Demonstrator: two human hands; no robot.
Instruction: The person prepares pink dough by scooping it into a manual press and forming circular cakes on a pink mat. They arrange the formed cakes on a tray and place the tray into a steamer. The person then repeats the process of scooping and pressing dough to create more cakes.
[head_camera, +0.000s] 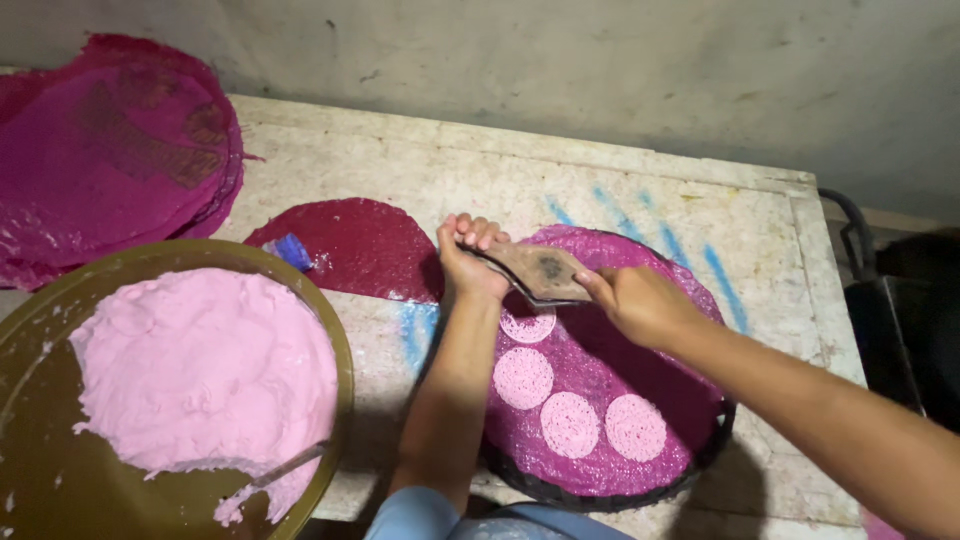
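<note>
Both hands clamp the flat brown scraper over the round magenta tray: left hand gripping its far end, right hand the near end, above 4 pale pink discs.

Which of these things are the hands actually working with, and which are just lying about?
In use:
- left hand and right hand, both gripping the flat brown press
- round woven tray
- pale pink discs on the tray

Lying about:
- bowl of pink batter
- stack of magenta mats
- dark red sheet
</note>
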